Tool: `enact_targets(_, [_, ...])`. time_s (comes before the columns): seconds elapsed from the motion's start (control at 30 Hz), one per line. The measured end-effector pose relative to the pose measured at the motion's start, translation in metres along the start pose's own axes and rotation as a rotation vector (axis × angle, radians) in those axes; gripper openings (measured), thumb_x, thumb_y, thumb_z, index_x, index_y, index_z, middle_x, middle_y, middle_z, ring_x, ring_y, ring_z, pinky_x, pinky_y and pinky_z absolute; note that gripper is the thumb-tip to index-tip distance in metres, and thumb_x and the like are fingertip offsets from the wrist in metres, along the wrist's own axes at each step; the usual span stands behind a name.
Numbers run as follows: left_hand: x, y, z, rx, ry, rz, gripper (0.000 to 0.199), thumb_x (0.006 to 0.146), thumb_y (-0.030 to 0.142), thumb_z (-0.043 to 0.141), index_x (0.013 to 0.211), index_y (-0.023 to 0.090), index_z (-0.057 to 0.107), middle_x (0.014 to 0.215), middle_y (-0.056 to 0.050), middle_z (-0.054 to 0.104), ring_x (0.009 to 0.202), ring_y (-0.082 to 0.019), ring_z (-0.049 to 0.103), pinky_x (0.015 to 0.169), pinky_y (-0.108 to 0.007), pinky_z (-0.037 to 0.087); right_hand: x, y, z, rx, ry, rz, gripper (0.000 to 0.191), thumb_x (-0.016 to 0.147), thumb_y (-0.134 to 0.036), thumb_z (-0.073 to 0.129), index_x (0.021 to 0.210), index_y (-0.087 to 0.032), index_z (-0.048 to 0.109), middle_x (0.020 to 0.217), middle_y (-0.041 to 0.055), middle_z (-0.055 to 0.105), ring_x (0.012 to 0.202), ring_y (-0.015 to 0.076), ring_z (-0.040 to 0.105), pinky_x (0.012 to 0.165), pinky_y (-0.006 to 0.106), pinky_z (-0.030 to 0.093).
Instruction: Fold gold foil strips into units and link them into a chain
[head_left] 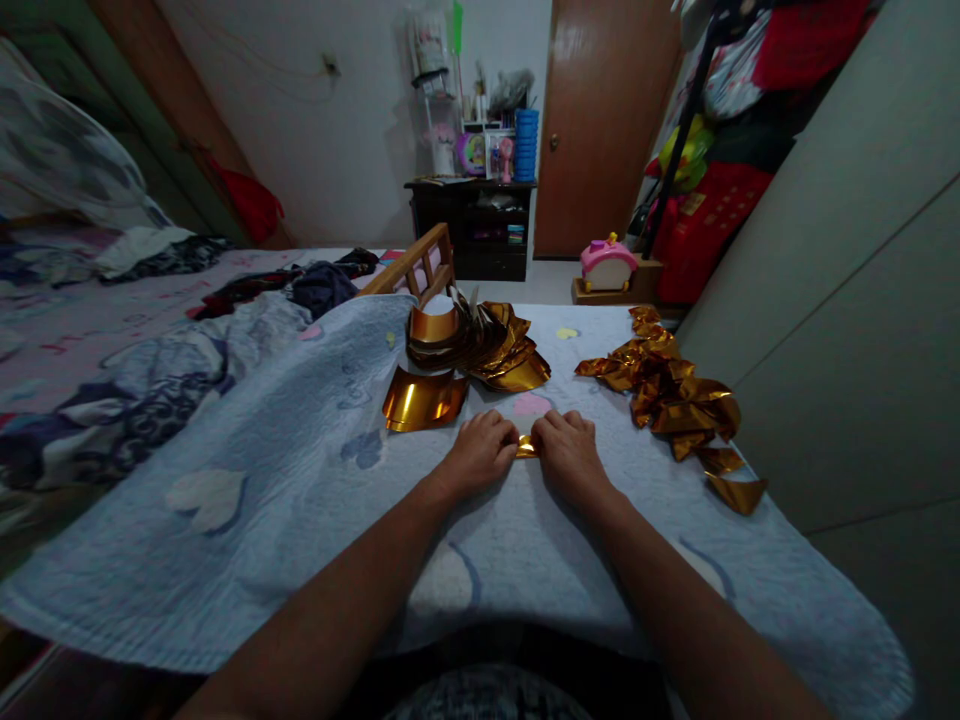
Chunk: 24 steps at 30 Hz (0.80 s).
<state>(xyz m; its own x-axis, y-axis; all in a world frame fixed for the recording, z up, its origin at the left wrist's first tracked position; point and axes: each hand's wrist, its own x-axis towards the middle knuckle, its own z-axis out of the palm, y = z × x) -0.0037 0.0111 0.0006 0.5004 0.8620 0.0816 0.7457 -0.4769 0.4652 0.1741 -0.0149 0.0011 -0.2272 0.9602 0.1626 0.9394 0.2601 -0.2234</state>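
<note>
A small strip of shiny gold foil paper point(528, 447) lies between my two hands, low over the blue blanket point(300, 560). My left hand point(484, 452) is closed on its left end, fingers curled. On the right end my right hand point(570, 455) has its fingers pressed down in the same way. Most of the strip is hidden under the fingers. Just beyond my left hand rests a curved gold sheet point(424, 400). Behind that sits a fanned stack of gold sheets point(487, 345). Off to the right is a heap of folded gold foil pieces point(667, 385).
A wooden rail point(420, 265) stands at the blanket's far edge. Left is a bed with rumpled clothes point(247, 340). A pale cabinet point(847, 300) borders the right side. Farther back are a dark stand point(472, 230), a pink toy point(607, 267) and a brown door point(607, 120).
</note>
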Motion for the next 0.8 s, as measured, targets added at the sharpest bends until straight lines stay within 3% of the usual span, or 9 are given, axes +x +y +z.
enact_targets(0.13, [-0.002, 0.002, 0.000, 0.066, -0.039, -0.036, 0.014, 0.094, 0.030, 0.058, 0.100, 0.020, 0.065, 0.107, -0.007, 0.059, 0.106, -0.025, 0.053, 0.093, -0.040, 0.040, -0.002, -0.005, -0.002, -0.031, 0.021, 0.018, 0.014, 0.097, -0.023, 0.052, 0.094, -0.020, 0.066, 0.102, 0.0080, 0.066, 0.100, 0.0255, 0.050, 0.084, 0.039, 0.027])
enact_targets(0.27, [-0.002, 0.002, 0.001, 0.091, -0.059, -0.055, 0.017, 0.096, 0.034, 0.057, 0.105, 0.021, 0.063, 0.112, -0.006, 0.058, 0.108, -0.026, 0.052, 0.096, -0.041, 0.039, -0.002, -0.009, -0.001, -0.055, 0.040, 0.043, 0.020, 0.096, -0.036, 0.054, 0.093, -0.020, 0.065, 0.104, 0.0089, 0.065, 0.100, 0.0265, 0.051, 0.087, 0.041, 0.027])
enact_targets(0.6, [-0.005, -0.003, -0.011, -0.007, -0.157, -0.028, 0.014, 0.095, 0.022, 0.054, 0.108, 0.024, 0.059, 0.116, -0.005, 0.056, 0.115, -0.024, 0.050, 0.101, -0.041, 0.038, -0.001, -0.011, 0.001, -0.076, 0.033, 0.061, 0.037, 0.097, -0.053, 0.048, 0.095, -0.020, 0.063, 0.106, 0.0095, 0.064, 0.102, 0.0289, 0.051, 0.091, 0.044, 0.028])
enact_targets(0.8, [-0.006, -0.004, -0.012, -0.014, -0.168, -0.052, 0.016, 0.095, 0.027, 0.056, 0.110, 0.025, 0.061, 0.118, -0.005, 0.056, 0.114, -0.025, 0.050, 0.103, -0.043, 0.038, -0.001, -0.009, 0.000, -0.062, 0.005, 0.099, 0.033, 0.095, -0.051, 0.053, 0.099, -0.019, 0.063, 0.108, 0.0104, 0.063, 0.104, 0.0288, 0.051, 0.088, 0.041, 0.031])
